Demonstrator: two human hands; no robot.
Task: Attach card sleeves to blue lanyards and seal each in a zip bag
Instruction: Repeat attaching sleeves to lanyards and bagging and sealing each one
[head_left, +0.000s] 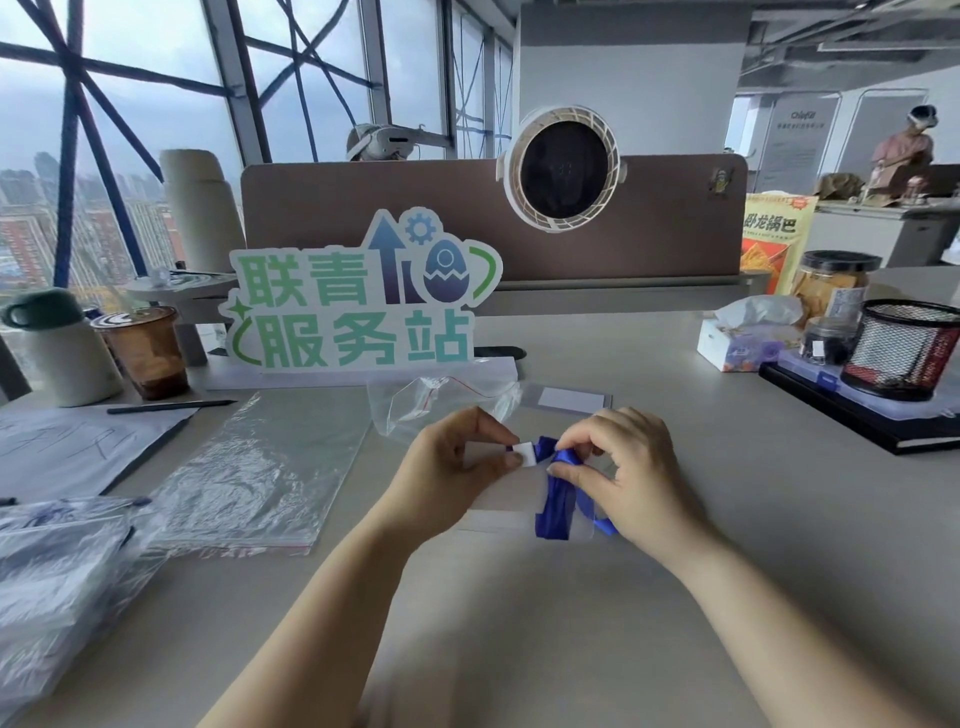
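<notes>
My left hand (457, 462) pinches the white top edge of a clear card sleeve (527, 454) between thumb and fingers. My right hand (623, 467) pinches the folded blue lanyard (558, 491) right beside it, and the lanyard's loops hang down to the table. The sleeve's clear body lies flat under both hands. Just behind my hands lies an open zip bag (431, 400), crumpled, with a red seal line. Another card sleeve (569, 399) with a white insert rests farther back.
A stack of flat zip bags (260, 473) lies to the left, with filled bags (57, 566) at the near left. Papers and a pen, a coffee cup (148, 353), a standing sign (358, 296), a tissue box (743, 343) and a mesh pen holder (904, 353) ring the work area.
</notes>
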